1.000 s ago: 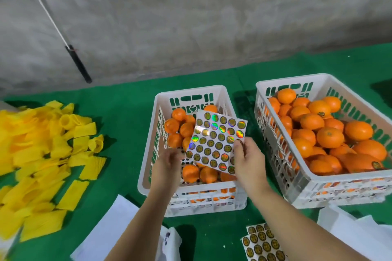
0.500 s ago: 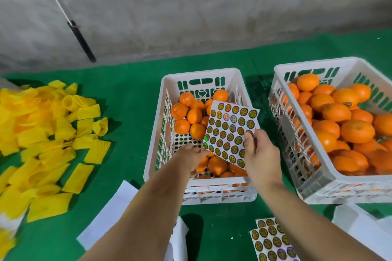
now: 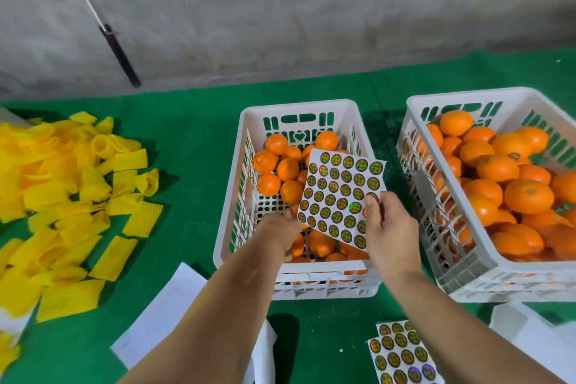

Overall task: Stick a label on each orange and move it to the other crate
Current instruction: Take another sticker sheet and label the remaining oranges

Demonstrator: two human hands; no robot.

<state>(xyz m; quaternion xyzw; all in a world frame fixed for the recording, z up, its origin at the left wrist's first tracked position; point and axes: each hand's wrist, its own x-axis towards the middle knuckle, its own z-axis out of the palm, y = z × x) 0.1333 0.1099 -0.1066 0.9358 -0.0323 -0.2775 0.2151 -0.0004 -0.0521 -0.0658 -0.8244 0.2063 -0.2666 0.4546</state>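
Over the middle white crate [image 3: 352, 109] my right hand [image 3: 389, 234] pinches a sheet of round holographic labels [image 3: 338, 193] by its lower right edge, thumb on top. My left hand [image 3: 277, 231] is down inside this crate at its near end, fingers curled round an orange [image 3: 297, 248] that the hand and the sheet partly hide. More oranges [image 3: 280, 165] lie at the crate's far end. The right white crate [image 3: 414, 103] is heaped with oranges [image 3: 526, 196], one showing a label [image 3: 516, 155].
A pile of yellow foam sleeves [image 3: 62, 196] covers the green cloth on the left. White paper sheets [image 3: 162, 315] lie by my left forearm, more at the lower right. Spare label sheets [image 3: 402, 355] lie at the bottom edge. A black-handled rod [image 3: 120, 56] leans on the concrete wall.
My left hand let go of the label sheet and dropped into the middle crate onto an orange. My right hand kept the sheet, now held alone. The view shifted left and down.
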